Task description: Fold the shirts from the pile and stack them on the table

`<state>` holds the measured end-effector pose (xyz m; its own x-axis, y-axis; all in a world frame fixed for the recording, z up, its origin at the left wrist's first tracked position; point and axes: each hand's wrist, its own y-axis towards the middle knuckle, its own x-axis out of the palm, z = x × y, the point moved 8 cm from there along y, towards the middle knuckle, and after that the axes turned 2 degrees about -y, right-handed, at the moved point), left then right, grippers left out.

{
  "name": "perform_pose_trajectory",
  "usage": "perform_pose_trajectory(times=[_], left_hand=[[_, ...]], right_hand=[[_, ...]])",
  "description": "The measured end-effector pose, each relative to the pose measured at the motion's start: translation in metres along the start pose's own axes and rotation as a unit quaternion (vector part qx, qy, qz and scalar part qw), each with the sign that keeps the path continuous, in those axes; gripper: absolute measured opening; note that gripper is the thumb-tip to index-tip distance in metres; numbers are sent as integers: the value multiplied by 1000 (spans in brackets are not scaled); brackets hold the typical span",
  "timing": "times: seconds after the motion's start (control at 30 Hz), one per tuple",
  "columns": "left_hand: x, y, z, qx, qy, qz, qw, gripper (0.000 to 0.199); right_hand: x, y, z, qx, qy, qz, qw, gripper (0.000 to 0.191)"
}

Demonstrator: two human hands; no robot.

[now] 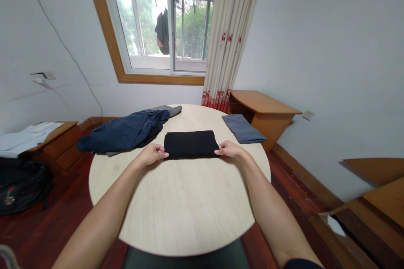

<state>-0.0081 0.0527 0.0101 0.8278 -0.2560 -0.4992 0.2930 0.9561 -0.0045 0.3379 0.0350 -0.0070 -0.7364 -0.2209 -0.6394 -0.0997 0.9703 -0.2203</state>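
Observation:
A black folded cloth (190, 144) lies flat as a neat rectangle on the pale round table (189, 206). My left hand (153, 154) pinches its near left corner between thumb and fingers. At the near right corner, my right hand (227, 149) grips the same cloth in a similar pinch. To the right, a grey folded cloth (243, 128) rests near the table's edge. Dark blue crumpled clothing (126, 131) is heaped at the left, with a grey piece (175, 110) showing behind it.
A wooden desk (265, 103) stands behind the table at the right, beside a patterned curtain (225, 38) and a window. On the left are a small wooden cabinet (65, 145) with white papers or cloth on top and a black bag (23, 185) on the floor.

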Motion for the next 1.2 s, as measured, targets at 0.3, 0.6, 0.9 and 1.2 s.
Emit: perform_pose_trajectory(times=[0.3,0.6,0.9,1.2], left_hand=[[-11,3,-8,-14,32,19,999,45],[2,1,-10,-9,105,-54,993,47],[7,-12,-4,-45,81,-119,989,51],[1,-8,-11,-65,-14,-112,991,64]], right_hand=[[-12,-7,0,-3,-46,40,998,46],[-1,-7,-1,-16,-44,-35,998,42],[-3,-13,-1,-17,-58,-59,996,42],[-5,-19,-12,-36,29,-39,998,68]])
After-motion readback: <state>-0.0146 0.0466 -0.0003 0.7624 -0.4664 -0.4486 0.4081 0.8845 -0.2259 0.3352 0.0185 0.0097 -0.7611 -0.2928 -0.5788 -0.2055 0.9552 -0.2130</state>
